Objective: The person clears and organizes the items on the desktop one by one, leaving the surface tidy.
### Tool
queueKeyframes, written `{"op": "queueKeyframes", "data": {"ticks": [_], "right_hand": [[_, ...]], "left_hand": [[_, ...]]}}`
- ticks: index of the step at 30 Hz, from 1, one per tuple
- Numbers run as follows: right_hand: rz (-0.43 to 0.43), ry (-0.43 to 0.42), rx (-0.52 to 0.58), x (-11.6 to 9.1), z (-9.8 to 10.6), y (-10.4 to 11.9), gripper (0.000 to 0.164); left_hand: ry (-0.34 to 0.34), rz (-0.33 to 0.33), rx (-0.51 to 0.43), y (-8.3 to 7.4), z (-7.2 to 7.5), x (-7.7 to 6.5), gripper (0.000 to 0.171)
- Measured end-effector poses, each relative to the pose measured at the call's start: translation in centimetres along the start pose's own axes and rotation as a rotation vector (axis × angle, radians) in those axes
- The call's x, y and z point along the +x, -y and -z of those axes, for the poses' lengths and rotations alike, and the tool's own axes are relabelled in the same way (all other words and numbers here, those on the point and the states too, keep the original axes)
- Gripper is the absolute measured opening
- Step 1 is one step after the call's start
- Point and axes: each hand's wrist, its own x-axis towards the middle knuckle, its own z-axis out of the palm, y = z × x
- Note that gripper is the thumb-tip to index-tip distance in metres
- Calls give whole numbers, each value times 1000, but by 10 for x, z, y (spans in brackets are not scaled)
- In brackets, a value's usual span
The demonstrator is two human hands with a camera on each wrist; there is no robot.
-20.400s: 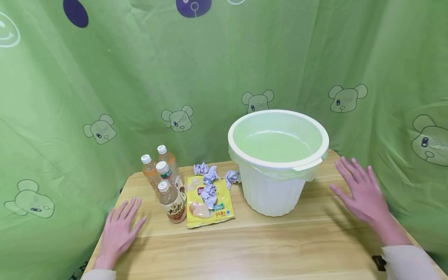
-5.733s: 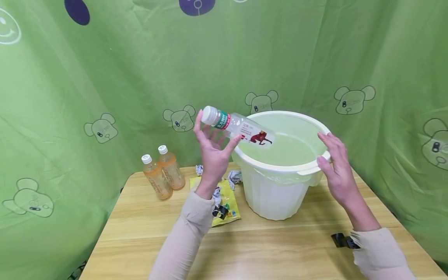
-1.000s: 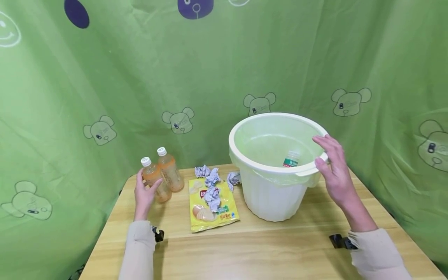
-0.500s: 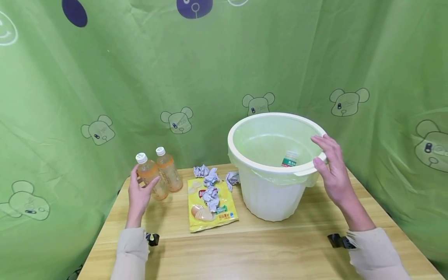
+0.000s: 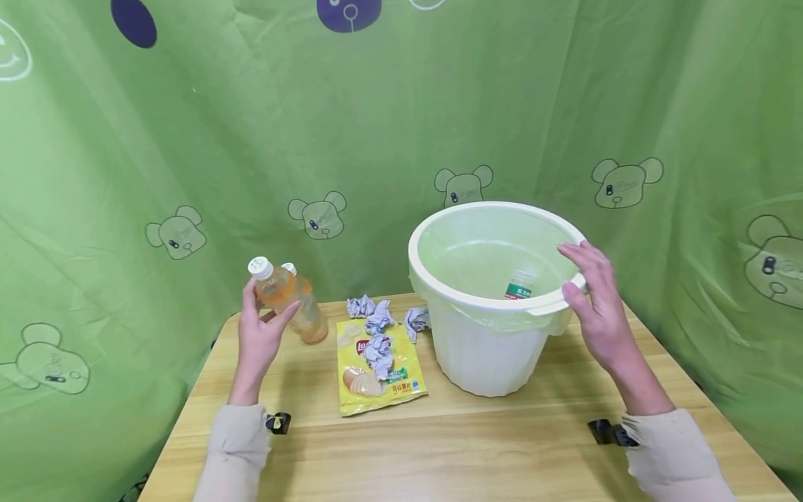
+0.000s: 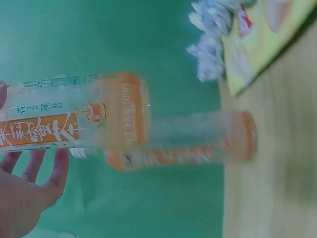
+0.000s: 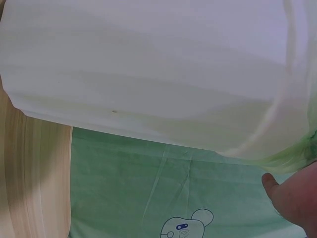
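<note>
Plainly, the left hand (image 5: 260,338) has its thumb and fingers wrapped round an orange bottle (image 5: 271,286), holding it clear of the table (image 5: 439,453). That bottle leans, its white cap up and to the left, and partly hides a second bottle (image 5: 314,322) standing upright on the table behind it. The right hand (image 5: 600,307) grips the bin (image 5: 486,359) at its right rim, fingers over the edge and thumb on the near side. A pale green liner (image 5: 477,310) folds over the bin's outside, and a bottle with a green band (image 5: 519,286) shows inside. Between the second bottle and the bin, a yellow bag (image 5: 409,359) lies flat with crumpled paper (image 5: 379,354) on it; more balls sit behind and beside it. A green curtain (image 5: 376,104) hangs behind.
</note>
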Motion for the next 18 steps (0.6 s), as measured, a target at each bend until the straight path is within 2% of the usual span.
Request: {"op": "queueKeyframes", "data": {"ticks": [10,18], "right_hand": [[1,-3,-1,0,1,-1,52],[-4,2,3,0,0,0,53]], "left_hand": [[27,-158,-150,-38,-32,4,77],[78,-233,-211,-65,-56,11,73]]}}
